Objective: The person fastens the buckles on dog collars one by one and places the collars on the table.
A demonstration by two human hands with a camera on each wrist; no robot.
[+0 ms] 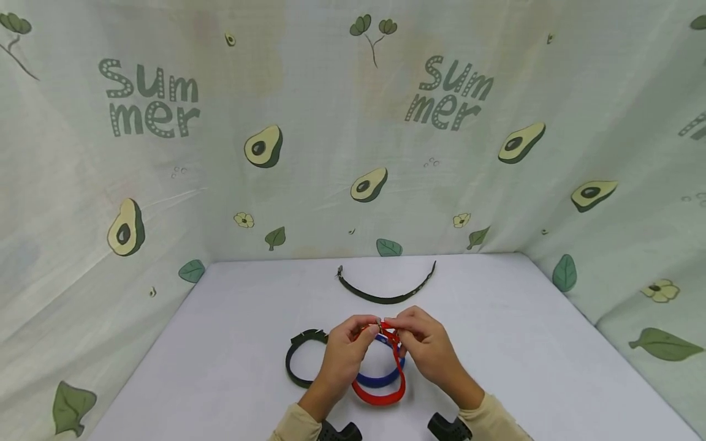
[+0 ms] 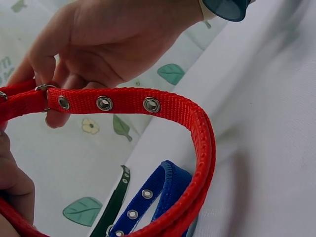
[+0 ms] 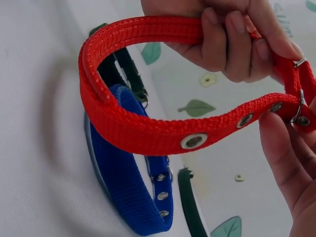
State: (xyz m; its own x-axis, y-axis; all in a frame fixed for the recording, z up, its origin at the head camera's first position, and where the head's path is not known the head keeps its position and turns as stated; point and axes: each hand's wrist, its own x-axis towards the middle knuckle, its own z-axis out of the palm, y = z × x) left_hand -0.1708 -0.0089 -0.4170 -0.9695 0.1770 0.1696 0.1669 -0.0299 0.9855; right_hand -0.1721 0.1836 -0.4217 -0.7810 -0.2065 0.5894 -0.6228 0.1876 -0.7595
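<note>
A red collar hangs low in the middle of the frame. The left hand and right hand both pinch it. If a finger slips, the red collar could slide out of its metal ring. Behind lies a blue collar, a green collar at left, and a green band higher up.

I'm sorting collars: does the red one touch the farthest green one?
Apart: the head view shows white table between the red collar and farthest green collar.

The left hand and right hand are bare; beige sleeves, stubby black cameras beside each cuff.
</note>
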